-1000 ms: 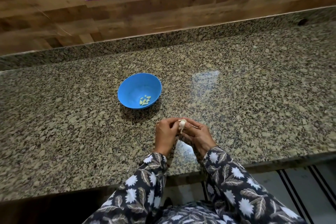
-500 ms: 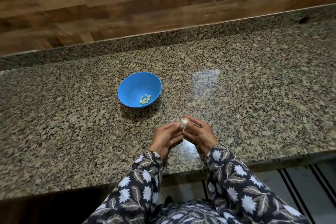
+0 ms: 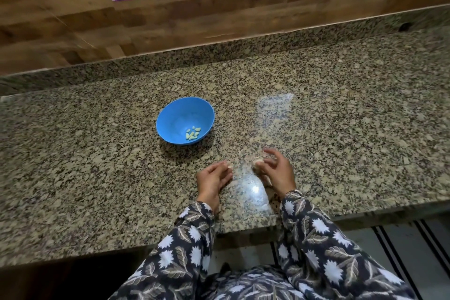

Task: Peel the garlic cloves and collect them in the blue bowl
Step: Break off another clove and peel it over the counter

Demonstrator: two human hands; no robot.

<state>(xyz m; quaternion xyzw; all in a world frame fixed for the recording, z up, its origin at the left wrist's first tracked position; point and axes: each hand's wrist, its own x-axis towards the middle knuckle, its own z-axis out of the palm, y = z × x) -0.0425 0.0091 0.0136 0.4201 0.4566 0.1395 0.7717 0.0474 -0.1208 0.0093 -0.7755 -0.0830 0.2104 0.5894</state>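
Peeling is under way: a garlic piece [image 3: 257, 162] is gripped in the curled fingers of the right hand [image 3: 277, 173]. The left hand [image 3: 213, 179] is curled loosely at nine o'clock of it; whether skin is pinched cannot be told. Next, the skin must be stripped and the clove carried to the blue bowl [image 3: 170, 114] at eleven o'clock, where peeled cloves [image 3: 193, 133] lie. On the granite counter [image 3: 341, 117], no obstacle is seen between.

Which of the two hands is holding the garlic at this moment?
The right hand: it grips the pale garlic. The left hand is apart from it, nearer the blue bowl; whether it pinches a scrap of skin is unclear.
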